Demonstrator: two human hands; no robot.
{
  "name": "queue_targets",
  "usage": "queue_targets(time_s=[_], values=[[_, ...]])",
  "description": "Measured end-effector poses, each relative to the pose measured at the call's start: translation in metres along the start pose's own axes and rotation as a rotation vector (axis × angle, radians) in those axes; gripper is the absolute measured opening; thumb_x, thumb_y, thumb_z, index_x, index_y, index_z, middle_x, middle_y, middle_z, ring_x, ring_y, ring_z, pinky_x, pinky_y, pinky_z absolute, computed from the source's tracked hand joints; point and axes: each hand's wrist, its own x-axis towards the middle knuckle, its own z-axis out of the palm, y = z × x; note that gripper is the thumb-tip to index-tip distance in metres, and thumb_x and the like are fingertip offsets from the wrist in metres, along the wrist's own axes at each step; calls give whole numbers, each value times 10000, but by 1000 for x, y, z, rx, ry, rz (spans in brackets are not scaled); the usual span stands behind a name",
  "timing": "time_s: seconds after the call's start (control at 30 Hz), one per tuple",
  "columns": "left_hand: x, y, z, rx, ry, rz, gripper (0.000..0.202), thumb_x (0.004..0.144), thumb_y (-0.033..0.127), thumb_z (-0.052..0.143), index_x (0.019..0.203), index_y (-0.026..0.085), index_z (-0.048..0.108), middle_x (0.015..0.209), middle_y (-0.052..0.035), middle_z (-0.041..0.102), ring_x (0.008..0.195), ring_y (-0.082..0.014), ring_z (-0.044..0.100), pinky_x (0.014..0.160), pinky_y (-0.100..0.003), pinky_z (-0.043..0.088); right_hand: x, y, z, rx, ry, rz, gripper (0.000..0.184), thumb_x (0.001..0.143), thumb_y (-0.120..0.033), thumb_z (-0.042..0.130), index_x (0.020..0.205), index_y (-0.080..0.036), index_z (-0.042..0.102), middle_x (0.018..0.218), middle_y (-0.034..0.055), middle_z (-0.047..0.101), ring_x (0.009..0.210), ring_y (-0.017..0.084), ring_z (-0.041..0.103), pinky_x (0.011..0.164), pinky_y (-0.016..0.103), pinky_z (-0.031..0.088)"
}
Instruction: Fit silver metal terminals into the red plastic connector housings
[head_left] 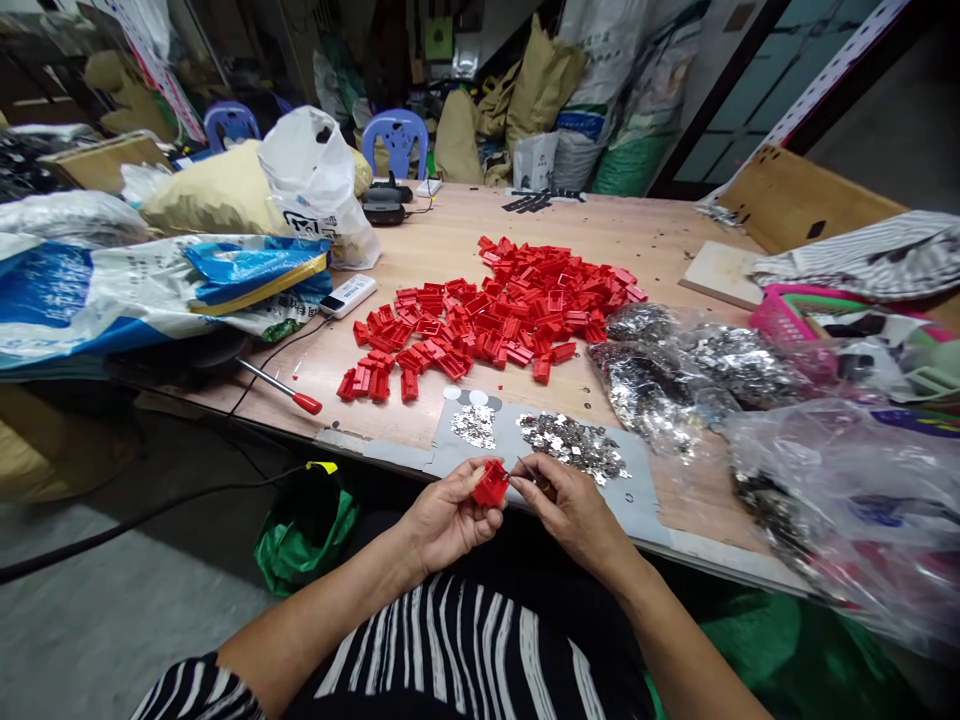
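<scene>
My left hand (pixel 450 515) is closed around a small red plastic box-shaped part (pixel 491 484), held just off the table's near edge. In my right hand (pixel 577 505) is a thin tool with a dark, yellowish handle (pixel 547 489); its exact kind is hard to make out. The tool's slim end points at the red part's right side, and I cannot tell whether they touch. Just beyond my hands, a small pile of shiny metal pieces (pixel 474 427) and a larger pile of metal pieces (pixel 574 445) lie on a grey mat (pixel 637 488).
A wide heap of red plastic parts (pixel 517 310) covers the table's middle. Clear bags of metal pieces (pixel 742 365) lie to the right, near a pink basket (pixel 787 315). At left are sacks (pixel 150 290), a white device (pixel 349 296) with a cable and a red-tipped lever (pixel 306 402).
</scene>
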Motion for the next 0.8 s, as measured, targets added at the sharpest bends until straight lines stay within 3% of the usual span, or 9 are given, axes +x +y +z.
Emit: queue_targets(time_s=[0.4, 0.8], values=[[0, -3, -2, 23, -16, 32, 263, 822, 188, 647, 1077, 182, 581, 943, -46, 643, 664, -96, 644, 600, -188, 550, 5, -11, 7, 42, 96, 132, 141, 860, -276, 504, 736, -216, 537, 638, -20, 600, 551, 131, 523, 553, 250, 393], [1, -5, 0, 40, 1, 0, 235, 808, 176, 663, 1033, 172, 595, 949, -44, 630, 678, -91, 632, 602, -196, 544, 4, -21, 2, -37, 23, 152, 147, 837, -256, 490, 708, -212, 546, 623, -9, 609, 551, 135, 526, 533, 252, 371]])
